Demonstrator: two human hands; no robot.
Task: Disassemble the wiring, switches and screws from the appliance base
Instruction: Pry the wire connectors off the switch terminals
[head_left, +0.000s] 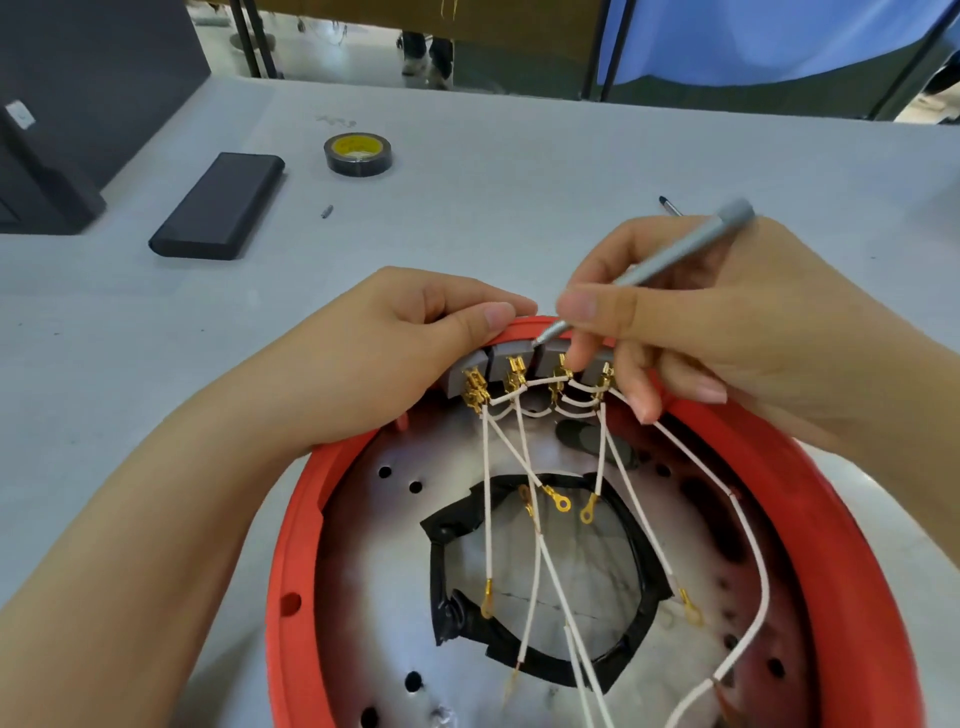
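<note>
The red base (857, 519) lies on the grey table (519, 171), open side up, filling the lower centre and right of the view. Its inner metal plate (374, 545) shows several round holes and a central opening edged with a black liner (452, 525).

At the far rim, a row of grey switches (511, 358) sits against the inner wall. Gold terminals (514, 376) are plugged into their undersides. White wires (488, 493) run from these terminals down across the plate; several end in loose gold ring lugs (561, 502) lying over the opening. Short white jumpers link neighbouring switches.

The left hand (395, 353) grips the far rim of the base, thumb on top of the red edge, just beside the leftmost switch, fingers curled over the outside. The forearm lies across the left rim.

The right hand (691, 322) holds a grey screwdriver (670, 260) pen-fashion, pinched between thumb and forefinger. The tip touches the top of the switch row, between two switches. The lower fingers rest against the terminals and the rim at the right end of the row.

Well apart on the table: a black tape roll (358, 154) with yellow core, a black box (221, 205), a small bit (327, 211), and a second tool (670, 206) partly hidden behind the right hand.
</note>
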